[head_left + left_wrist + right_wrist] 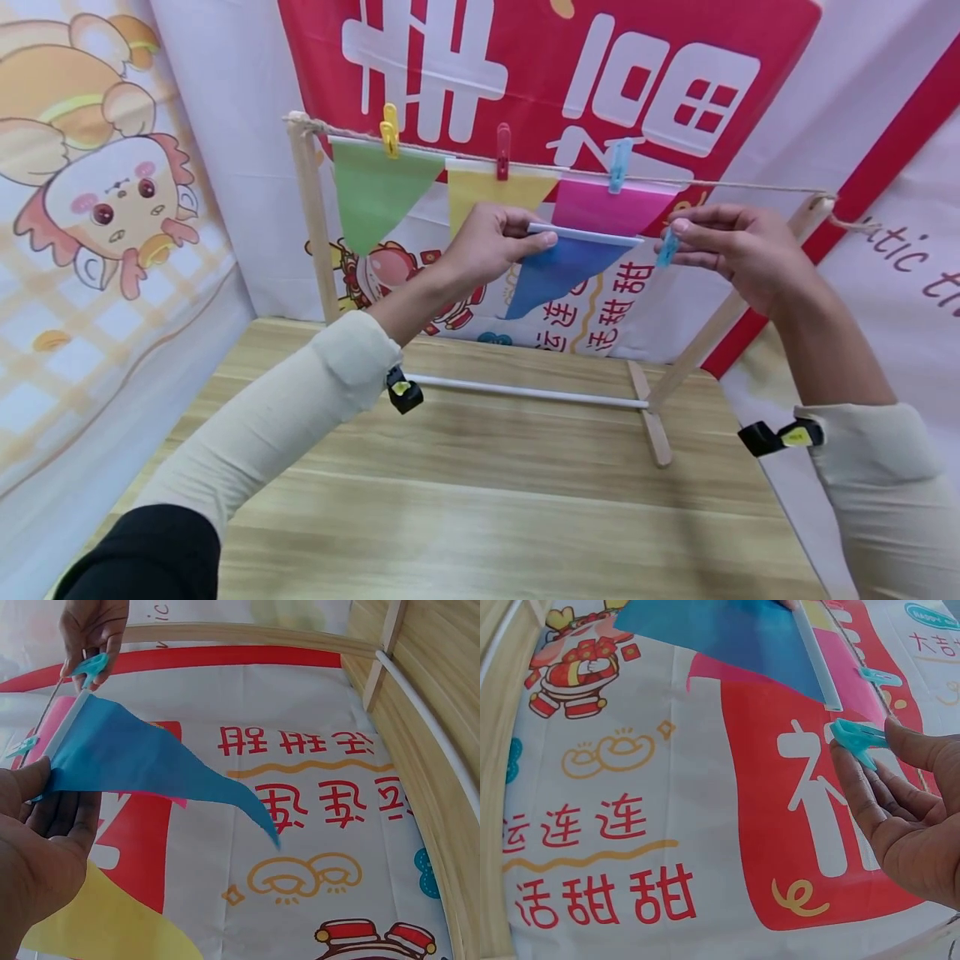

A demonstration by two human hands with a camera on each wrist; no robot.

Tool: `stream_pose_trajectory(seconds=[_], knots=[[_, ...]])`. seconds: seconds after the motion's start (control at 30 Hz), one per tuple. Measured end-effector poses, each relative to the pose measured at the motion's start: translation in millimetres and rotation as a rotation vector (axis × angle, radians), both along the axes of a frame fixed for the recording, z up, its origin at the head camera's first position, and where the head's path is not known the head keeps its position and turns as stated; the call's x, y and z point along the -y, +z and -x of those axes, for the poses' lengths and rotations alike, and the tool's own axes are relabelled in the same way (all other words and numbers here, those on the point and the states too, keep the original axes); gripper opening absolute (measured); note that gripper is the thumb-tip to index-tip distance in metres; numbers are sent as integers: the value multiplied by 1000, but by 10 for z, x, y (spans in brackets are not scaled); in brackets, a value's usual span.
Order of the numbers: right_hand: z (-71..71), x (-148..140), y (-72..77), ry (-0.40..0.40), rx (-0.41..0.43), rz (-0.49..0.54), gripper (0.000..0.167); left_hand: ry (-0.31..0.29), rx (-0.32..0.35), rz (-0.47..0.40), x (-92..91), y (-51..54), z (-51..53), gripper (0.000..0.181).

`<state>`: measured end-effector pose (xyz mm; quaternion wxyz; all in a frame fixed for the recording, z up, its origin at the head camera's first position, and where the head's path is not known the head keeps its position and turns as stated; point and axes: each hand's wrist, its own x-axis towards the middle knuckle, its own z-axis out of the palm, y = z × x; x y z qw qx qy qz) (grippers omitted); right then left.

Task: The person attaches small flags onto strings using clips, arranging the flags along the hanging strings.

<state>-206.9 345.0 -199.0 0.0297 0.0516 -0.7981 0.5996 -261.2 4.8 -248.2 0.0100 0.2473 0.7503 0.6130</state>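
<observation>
My left hand (491, 242) pinches a blue triangular flag (562, 267) by the left end of its white top strip. In my right hand (750, 246) a light blue clothespin (859, 736) is held between thumb and fingers, just off the flag's right end. Behind them a rope (720, 184) runs between two wooden posts. From it hang a green flag (382, 187) under a yellow clothespin (389, 132), a yellow flag (495, 187) under a red clothespin (503, 152), and a pink flag (611, 204) under another light blue clothespin (619, 165).
The left post (315, 225) and right post (697, 342) are joined low down by a white rod (525, 390). A wooden foot (651, 417) rests on the wood-grain table (465, 517). Behind stands a printed red and white backdrop (675, 75).
</observation>
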Motion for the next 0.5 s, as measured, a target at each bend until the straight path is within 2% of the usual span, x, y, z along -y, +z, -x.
stream_pose_trajectory(seconds=[0.33,0.5], knots=[[2,27,118,-15,-24,6,29,1,-21,-1,-107,5,15,36],[18,28,199,-27,-24,55,31,-14,-25,-33,-185,34,1,38]])
